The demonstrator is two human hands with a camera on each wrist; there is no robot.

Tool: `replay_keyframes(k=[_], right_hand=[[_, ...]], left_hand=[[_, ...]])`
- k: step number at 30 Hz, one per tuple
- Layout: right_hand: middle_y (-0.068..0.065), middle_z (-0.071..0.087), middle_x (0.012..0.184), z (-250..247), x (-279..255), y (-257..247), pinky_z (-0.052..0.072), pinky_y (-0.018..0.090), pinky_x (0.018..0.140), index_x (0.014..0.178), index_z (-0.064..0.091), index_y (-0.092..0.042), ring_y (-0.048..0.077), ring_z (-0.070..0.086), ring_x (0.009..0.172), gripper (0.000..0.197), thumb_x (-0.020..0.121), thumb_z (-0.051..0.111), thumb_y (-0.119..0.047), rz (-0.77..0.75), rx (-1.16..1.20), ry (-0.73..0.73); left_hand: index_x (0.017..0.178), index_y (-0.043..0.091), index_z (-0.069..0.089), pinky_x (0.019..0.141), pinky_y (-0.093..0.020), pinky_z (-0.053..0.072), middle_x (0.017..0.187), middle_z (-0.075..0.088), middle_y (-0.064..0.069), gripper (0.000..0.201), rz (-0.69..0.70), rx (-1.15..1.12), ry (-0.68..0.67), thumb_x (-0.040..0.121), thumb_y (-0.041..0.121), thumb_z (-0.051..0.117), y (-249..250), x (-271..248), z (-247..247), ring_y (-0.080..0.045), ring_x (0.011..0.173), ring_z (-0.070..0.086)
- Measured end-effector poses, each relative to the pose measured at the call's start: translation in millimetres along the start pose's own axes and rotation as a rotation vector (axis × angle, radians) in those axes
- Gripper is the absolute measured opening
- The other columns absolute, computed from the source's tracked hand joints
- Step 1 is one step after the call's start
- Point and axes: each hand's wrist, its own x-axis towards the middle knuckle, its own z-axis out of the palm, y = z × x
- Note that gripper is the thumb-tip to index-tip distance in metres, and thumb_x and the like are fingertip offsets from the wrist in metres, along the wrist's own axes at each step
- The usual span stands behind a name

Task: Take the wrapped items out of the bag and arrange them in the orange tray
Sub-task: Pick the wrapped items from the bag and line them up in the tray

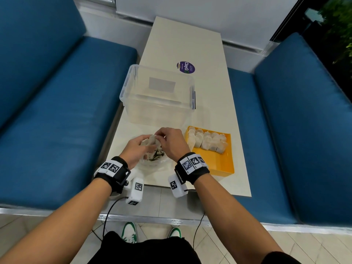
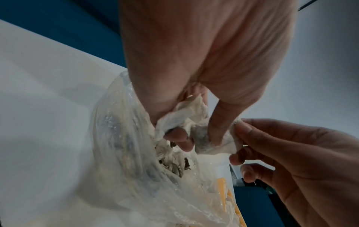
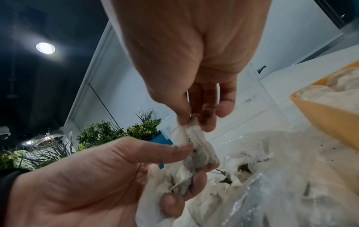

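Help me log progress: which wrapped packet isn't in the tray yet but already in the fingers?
The packet pinched by the right hand and left hand above the plastic bag; the others lie in rows in the orange tray.

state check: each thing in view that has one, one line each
left hand: grips a bunch of wrapped items over the bag
right hand: pinches the top wrapped item
plastic bag: open, crumpled, dark crumbs inside
orange tray: far half filled with wrapped packets, near half bare
clear bin: lidless, looks empty
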Motion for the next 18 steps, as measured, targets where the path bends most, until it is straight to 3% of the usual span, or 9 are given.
replay_keyframes(k=[4, 8, 13, 16, 18], right_hand=[[0.004, 0.073, 0.087, 2.3, -1.8, -2.4, 0.055, 0.029, 0.073, 0.107, 0.072, -0.017, 0.017, 0.065, 0.076, 0.016, 0.096, 0.06, -0.017, -0.014, 0.02, -0.012], [-0.001, 0.066, 0.093, 3.4, -2.1, -3.7, 0.053, 0.036, 0.078, 0.1, 0.073, -0.021, 0.017, 0.061, 0.085, 0.013, 0.094, 0.062, -0.024, -0.072, -0.077, 0.034], [0.0, 0.06, 0.096, 2.1, -1.8, -4.3, 0.041, 0.028, 0.08, 0.098, 0.073, -0.016, 0.019, 0.053, 0.092, 0.01, 0.094, 0.064, -0.02, -0.106, -0.067, 0.143], [0.0, 0.066, 0.092, -1.9, -2.8, -5.5, 0.043, 0.032, 0.08, 0.098, 0.072, -0.015, 0.019, 0.053, 0.09, 0.01, 0.095, 0.063, -0.017, -0.128, -0.071, 0.147], [-0.001, 0.069, 0.093, -5.5, -3.8, -5.4, 0.044, 0.032, 0.08, 0.099, 0.072, -0.015, 0.019, 0.054, 0.088, 0.011, 0.096, 0.061, -0.017, -0.127, -0.071, 0.143]], left_hand=[[0.112, 0.01, 0.075, 0.059, -0.032, 0.042, 0.091, 0.072, -0.01, 0.022, 0.009, 0.026, 0.024, 0.091, 0.011, 0.077, -1.6, -0.1, -0.9, -0.026, 0.081, 0.06], [0.111, 0.01, 0.074, 0.061, -0.034, 0.042, 0.094, 0.074, -0.014, 0.025, -0.019, 0.028, 0.028, 0.088, 0.018, 0.081, -3.7, -0.8, -2.4, -0.029, 0.084, 0.059], [0.117, 0.009, 0.072, 0.061, -0.033, 0.039, 0.104, 0.075, -0.015, 0.043, -0.063, 0.005, -0.028, 0.077, 0.007, 0.088, -4.3, -4.7, -5.7, -0.025, 0.08, 0.055], [0.114, 0.004, 0.072, 0.059, -0.034, 0.037, 0.096, 0.071, -0.02, 0.037, -0.097, -0.02, 0.035, 0.079, -0.007, 0.072, -4.4, -3.0, -4.0, -0.028, 0.078, 0.05], [0.114, 0.003, 0.072, 0.062, -0.036, 0.038, 0.09, 0.073, -0.021, 0.033, -0.104, -0.03, 0.087, 0.081, -0.004, 0.07, -4.2, -2.5, -3.0, -0.029, 0.08, 0.054]])
